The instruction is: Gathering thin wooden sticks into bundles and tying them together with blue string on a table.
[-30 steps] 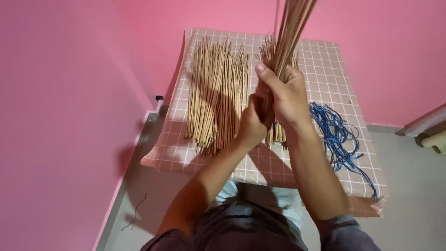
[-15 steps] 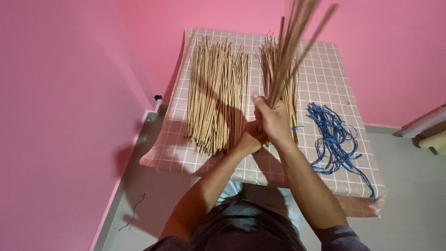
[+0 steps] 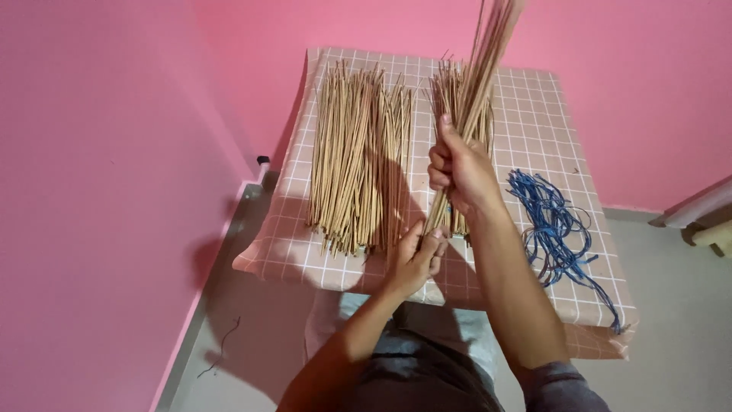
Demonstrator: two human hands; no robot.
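Note:
My right hand [image 3: 457, 169] grips a bundle of thin tan sticks [image 3: 482, 72] that stands nearly upright and runs out of the top of the view. My left hand [image 3: 415, 255] sits below it, fingers closed around the bundle's lower ends near the table's front edge. Behind the bundle a smaller heap of sticks [image 3: 446, 91] lies on the table. A wide pile of the same sticks [image 3: 357, 152] lies flat to the left of both hands.
The table has a beige checked cloth [image 3: 534, 130] and stands in a pink-walled corner. A tangle of blue cords [image 3: 553, 225] lies on its right side. A pale object [image 3: 705, 221] shows at the right edge. Grey floor lies below.
My right hand has slid up the bundle while the left stays at the bottom ends. The bundle stands more upright and tighter than before.

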